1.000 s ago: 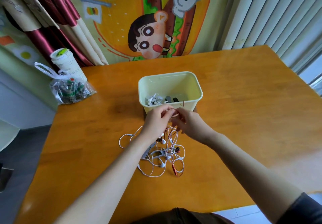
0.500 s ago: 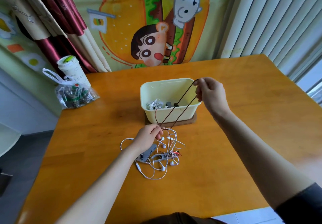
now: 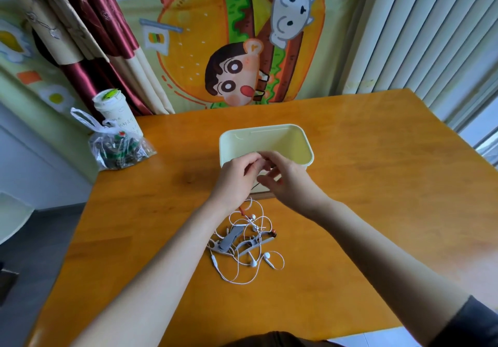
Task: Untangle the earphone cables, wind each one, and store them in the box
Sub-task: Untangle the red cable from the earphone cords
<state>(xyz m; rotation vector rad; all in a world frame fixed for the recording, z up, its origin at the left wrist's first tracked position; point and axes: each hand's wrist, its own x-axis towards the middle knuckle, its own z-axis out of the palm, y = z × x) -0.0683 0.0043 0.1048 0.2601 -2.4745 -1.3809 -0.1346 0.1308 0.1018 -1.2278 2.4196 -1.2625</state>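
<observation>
Head view: left hand and right hand pinch thin dark-red earphone cable, likely winding; next, coil goes into pale-yellow plastic box.

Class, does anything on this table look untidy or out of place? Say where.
Yes: the white earphone cables lie in a tangled heap on the table, just nearer than the box. The left hand and right hand pinch a dark cable. Nothing looks spilled.
</observation>
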